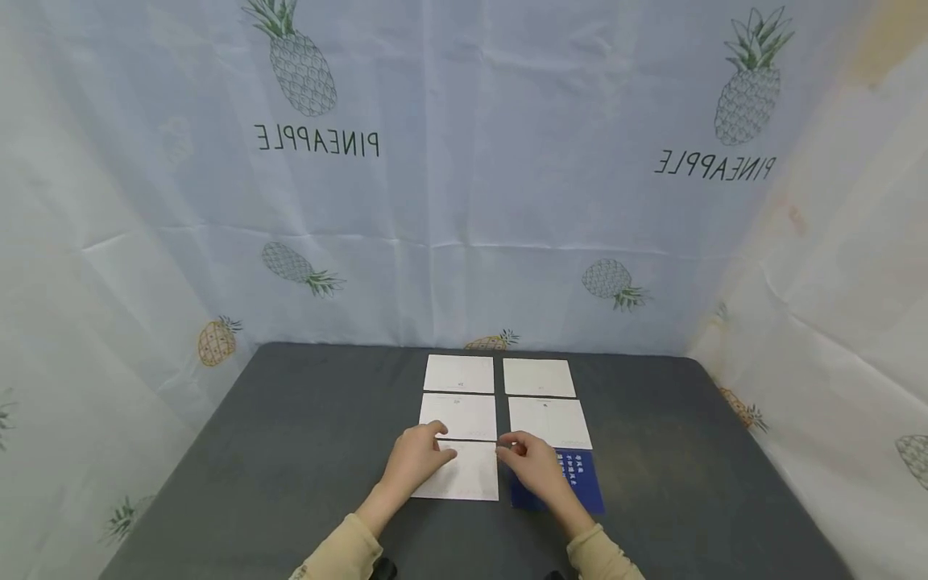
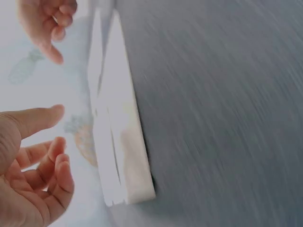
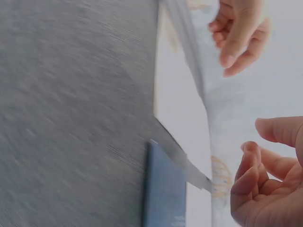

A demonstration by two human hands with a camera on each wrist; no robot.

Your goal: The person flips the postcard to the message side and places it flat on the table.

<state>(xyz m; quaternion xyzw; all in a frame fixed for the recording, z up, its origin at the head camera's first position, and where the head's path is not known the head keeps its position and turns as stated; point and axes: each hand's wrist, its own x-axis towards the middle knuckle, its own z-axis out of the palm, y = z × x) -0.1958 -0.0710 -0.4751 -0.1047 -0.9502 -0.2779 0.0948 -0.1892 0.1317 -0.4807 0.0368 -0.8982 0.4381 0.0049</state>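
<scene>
Several postcard-like cards lie flat in two columns. My left hand (image 1: 413,459) is over the near white card (image 1: 467,479) of the left column, thumb and fingers apart with nothing between them. Over the near blue card (image 1: 589,483) with white writing is my right hand (image 1: 535,466), which partly covers it. In the right wrist view this right hand (image 3: 270,179) has loosely bent fingers and holds nothing. The middle white cards, left (image 1: 471,415) and right (image 1: 551,423), lie just beyond the hands. Small print shows on their faces.
Two more white cards, left (image 1: 459,373) and right (image 1: 538,377), lie at the far end of the columns. The dark table (image 1: 312,451) ends at a pale curtain (image 1: 464,185) printed with pineapples, which also runs along both sides.
</scene>
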